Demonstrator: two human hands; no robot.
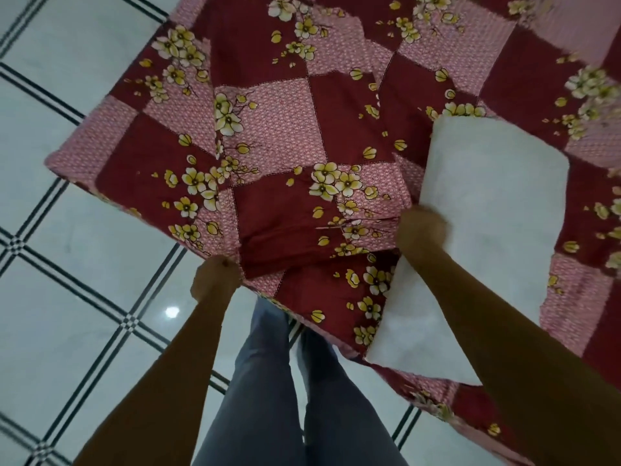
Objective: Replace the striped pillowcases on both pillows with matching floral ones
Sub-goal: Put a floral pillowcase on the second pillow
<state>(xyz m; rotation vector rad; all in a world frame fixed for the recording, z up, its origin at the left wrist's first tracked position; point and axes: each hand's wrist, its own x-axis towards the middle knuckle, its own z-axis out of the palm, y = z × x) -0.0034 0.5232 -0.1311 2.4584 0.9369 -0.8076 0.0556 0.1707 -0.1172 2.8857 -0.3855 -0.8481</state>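
Note:
A floral pillowcase [289,169], dark red and pink checks with yellow-white blossoms, lies flat on a bed with the same print. My left hand [215,277] is closed on its near corner at the bed's edge. A bare white pillow [484,237] lies to the right, partly over the bed's near edge. My right hand [421,230] grips the pillow's left edge, right beside the pillowcase's bunched opening. I cannot tell whether the pillow has entered the opening. No striped pillowcase is in view.
The bed's floral sheet [524,75] fills the upper right. A white tiled floor with black double lines [67,210] lies left and below. My legs in grey trousers [268,381] stand at the bed's edge.

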